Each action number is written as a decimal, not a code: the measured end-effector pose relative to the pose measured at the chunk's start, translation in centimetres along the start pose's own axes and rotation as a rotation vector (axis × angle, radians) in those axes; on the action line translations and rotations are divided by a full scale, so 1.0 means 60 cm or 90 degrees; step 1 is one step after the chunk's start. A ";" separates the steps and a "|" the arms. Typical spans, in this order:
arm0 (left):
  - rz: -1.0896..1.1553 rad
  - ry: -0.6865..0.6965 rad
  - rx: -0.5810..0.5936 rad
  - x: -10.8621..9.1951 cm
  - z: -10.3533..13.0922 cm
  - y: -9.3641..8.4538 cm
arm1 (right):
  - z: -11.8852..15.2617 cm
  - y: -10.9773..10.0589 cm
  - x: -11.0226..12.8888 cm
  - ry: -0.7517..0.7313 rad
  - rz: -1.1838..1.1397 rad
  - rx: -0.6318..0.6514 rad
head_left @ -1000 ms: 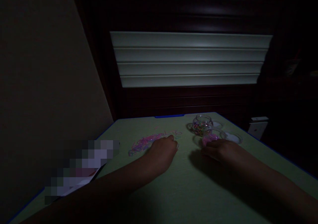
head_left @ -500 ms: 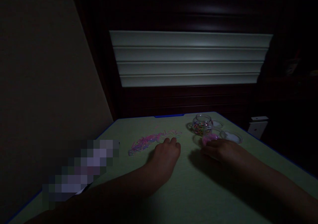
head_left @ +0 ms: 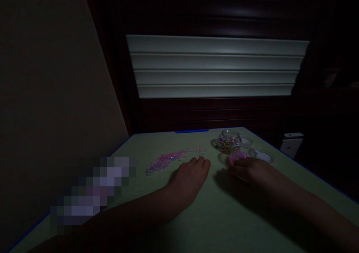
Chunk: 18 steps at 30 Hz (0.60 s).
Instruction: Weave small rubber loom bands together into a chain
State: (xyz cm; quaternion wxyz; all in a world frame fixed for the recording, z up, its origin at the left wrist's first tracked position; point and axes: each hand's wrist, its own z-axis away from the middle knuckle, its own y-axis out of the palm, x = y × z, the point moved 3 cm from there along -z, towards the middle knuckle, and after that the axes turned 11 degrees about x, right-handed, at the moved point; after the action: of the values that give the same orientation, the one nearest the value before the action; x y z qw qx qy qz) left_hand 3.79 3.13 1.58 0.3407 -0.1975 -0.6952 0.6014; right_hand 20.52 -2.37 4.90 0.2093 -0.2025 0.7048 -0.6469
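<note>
Small pink and purple rubber bands (head_left: 165,161) lie in a long loose pile on the pale green table. Just right of and nearer than the pile is my left hand (head_left: 193,174), its fingers curled down together; what the fingertips hold, if anything, is hidden. My right hand (head_left: 251,170) is closed at the near side of a clear jar (head_left: 254,152) with pink bands inside; its thumb is out of sight. Behind that jar stands a rounder open jar (head_left: 228,142) of multicoloured bands.
Two pale round lids (head_left: 263,156) lie by the jars at the table's right side. A blurred-out pale item (head_left: 98,189) rests at the left edge. The table (head_left: 218,215) has a blue rim; a wall stands left, dark panelling behind. White boxes (head_left: 291,144) are beyond the right edge.
My left hand has shifted slightly to the right, away from the pile. My right hand stays at the jar of pink bands, and the view has moved a little.
</note>
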 end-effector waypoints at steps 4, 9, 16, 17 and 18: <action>0.002 0.016 -0.016 -0.002 0.002 -0.002 | -0.001 0.000 -0.001 0.001 0.003 0.002; 0.007 0.044 -0.023 -0.005 0.004 -0.007 | -0.003 -0.001 0.000 0.012 0.010 -0.002; -0.017 0.116 -0.043 -0.010 0.006 -0.010 | -0.003 0.000 -0.003 0.008 -0.001 -0.030; -0.019 0.120 -0.048 -0.010 0.006 -0.010 | -0.003 0.000 -0.003 0.008 0.003 -0.033; -0.022 0.123 -0.053 -0.011 0.007 -0.011 | -0.003 0.000 -0.003 0.008 0.007 -0.034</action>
State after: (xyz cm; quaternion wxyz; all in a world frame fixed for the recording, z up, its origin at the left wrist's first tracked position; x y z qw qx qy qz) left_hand 4.04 2.27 2.05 0.4079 -0.2563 -0.6867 0.5443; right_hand 20.58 -2.12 4.93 0.2027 -0.2002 0.7242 -0.6280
